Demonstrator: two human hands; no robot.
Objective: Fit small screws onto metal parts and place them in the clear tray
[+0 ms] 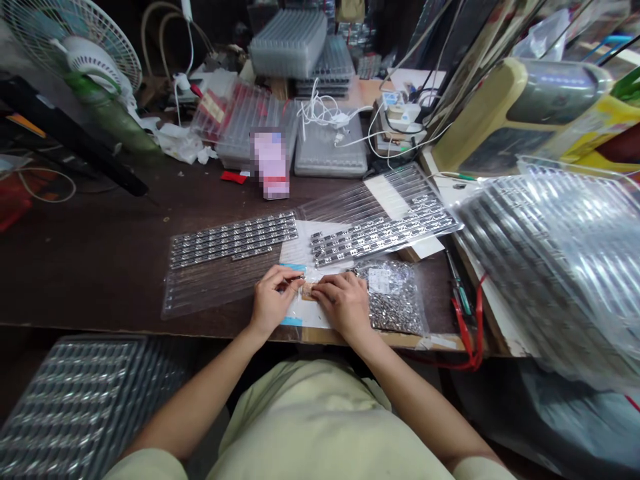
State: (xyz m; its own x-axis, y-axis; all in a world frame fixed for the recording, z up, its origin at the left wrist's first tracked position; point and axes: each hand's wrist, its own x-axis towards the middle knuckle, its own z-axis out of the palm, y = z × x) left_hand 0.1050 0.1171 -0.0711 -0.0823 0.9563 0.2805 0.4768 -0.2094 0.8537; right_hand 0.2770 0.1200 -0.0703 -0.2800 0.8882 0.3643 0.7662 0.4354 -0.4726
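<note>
My left hand (pixel 273 299) is closed in a pinch over the front edge of the table, with a small dark piece barely visible at its fingertips. Close beside it, my right hand (pixel 346 301) has its fingers pressed together over a small tan block (pixel 309 293); whatever they pinch is hidden. Under both hands lies white paper (pixel 316 316) with blue strips. On the left, a clear ribbed tray (pixel 210 292) carries rows of small black-and-silver parts (pixel 235 239). A second clear tray (pixel 345 200) with similar parts is behind my right hand. A bag of small metal pieces (pixel 397 303) touches that hand's right side.
A phone (pixel 273 165) leans against stacked clear trays (pixel 240 143) at the back. To the right are a green-handled screwdriver (pixel 461 293), red straps (pixel 470 340) and a tall tray stack (pixel 555 267). More filled trays (pixel 65 407) stand low at left. A fan (pixel 90 60) is at back left.
</note>
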